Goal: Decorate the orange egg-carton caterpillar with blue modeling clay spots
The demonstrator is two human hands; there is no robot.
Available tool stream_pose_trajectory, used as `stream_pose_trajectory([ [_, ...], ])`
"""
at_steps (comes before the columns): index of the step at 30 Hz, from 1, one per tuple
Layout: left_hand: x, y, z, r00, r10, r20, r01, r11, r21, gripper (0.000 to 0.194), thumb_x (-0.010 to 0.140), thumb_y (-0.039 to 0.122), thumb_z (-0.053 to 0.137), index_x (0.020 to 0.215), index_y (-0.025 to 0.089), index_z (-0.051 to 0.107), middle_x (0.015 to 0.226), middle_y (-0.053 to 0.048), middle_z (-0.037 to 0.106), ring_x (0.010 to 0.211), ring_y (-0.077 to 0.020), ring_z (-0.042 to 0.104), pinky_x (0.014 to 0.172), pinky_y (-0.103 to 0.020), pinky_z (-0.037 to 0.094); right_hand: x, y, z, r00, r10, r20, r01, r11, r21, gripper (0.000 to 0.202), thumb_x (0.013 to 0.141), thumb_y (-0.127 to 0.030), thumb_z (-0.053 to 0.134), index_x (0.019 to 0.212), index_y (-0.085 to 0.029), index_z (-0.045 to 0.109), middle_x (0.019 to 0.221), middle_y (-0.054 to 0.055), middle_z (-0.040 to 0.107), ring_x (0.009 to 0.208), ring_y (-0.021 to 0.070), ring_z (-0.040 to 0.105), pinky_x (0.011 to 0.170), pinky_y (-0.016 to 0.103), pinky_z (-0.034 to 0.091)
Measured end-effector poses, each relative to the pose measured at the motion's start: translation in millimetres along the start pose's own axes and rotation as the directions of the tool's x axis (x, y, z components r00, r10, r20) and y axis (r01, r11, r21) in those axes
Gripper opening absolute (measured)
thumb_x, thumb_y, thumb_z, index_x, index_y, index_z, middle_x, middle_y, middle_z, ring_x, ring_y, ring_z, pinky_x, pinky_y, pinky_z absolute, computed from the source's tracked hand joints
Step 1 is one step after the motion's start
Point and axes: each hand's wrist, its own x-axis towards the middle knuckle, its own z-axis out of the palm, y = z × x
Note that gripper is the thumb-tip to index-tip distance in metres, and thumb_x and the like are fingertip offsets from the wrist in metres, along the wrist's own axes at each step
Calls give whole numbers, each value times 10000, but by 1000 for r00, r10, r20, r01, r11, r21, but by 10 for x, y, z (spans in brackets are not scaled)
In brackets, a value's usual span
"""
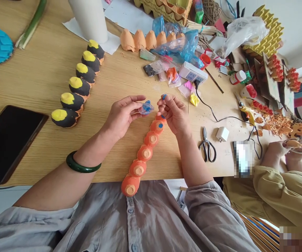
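My left hand (124, 113) pinches a small clear bag of blue clay (147, 107) between thumb and fingers. A little blue lump of clay (163, 97) sits between the thumb and fingertips of my right hand (175, 112). Below both hands runs an orange egg-carton strip (145, 154), its near end against my shirt. Most of its bumps carry a bare, pale top; the ones nearest my right hand have blue on them. To the left stands a black egg-carton strip (80, 90) with yellow tops.
Black-handled scissors (206, 145) and a white charger plug (222, 134) lie right of my arm. A power strip (192, 72), clay bags and an unpainted carton strip (151, 39) are farther back. A tablet (9, 143) lies left. At right, a co-worker's hands (276, 153) hold scissors.
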Motion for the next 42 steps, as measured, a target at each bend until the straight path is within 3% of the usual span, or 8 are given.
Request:
stream_pose_trajectory([
  [6,3,17,19,999,-25,-20,25,1000,-8,203,818,148,809,1020,137,817,862,-51,828,782,-161,785,750,-265,644,-3,5,20,998,63,-25,-63,998,11,563,1022,-645,855,720,-270,562,569,-97,520,424,75,371,390,182,522],
  [10,-8,21,22,999,-26,-20,26,1000,-11,228,800,167,830,1025,133,811,873,-60,827,808,-179,803,750,-273,644,-3,9,7,999,31,12,-31,999,38,502,997,-593,905,761,-255,619,646,-76,642,480,73,514,474,176,610],
  [14,-8,4,3,1000,-14,-2,14,1000,2,277,798,210,856,1061,147,794,894,-58,825,811,-194,806,789,-306,649,13,16,-40,999,52,6,-52,998,38,171,1057,-353,840,975,-245,736,920,-7,842,754,129,802,751,243,761],
  [18,-7,7,-1,1000,-17,-6,17,1000,1,259,798,194,828,1051,142,801,882,-52,825,772,-171,783,784,-295,649,18,35,-74,999,52,3,-52,998,-23,99,1089,-345,767,1105,-247,766,1069,30,883,943,178,876,857,318,788],
  [25,-28,33,15,1000,-11,8,11,1000,0,270,796,181,815,1060,125,810,874,-42,844,763,-154,795,751,-254,647,-17,46,-62,998,24,58,-25,1000,7,187,1072,-385,777,1193,-242,790,877,-15,745,736,135,736,782,290,756],
  [30,-32,38,26,1000,-15,2,15,1000,2,261,800,169,791,1057,129,803,851,-37,836,776,-161,803,741,-252,633,1,34,-47,999,5,35,-7,999,44,186,1035,-418,843,1038,-265,737,754,-61,572,600,111,523,655,252,711],
  [35,-38,52,29,999,-13,34,13,1000,-2,266,810,165,787,1075,134,794,897,-46,831,834,-173,803,790,-276,644,-3,34,-44,998,-54,42,52,997,51,410,954,-505,936,900,-281,596,716,-83,534,563,98,454,518,212,615],
  [42,-39,99,13,994,-54,94,62,995,-83,205,892,226,734,1075,167,808,825,-5,749,838,-159,754,836,-284,671,-66,-19,9,997,-37,69,37,999,11,212,855,-352,874,989,-225,769,736,-64,645,569,92,525,511,224,608],
])
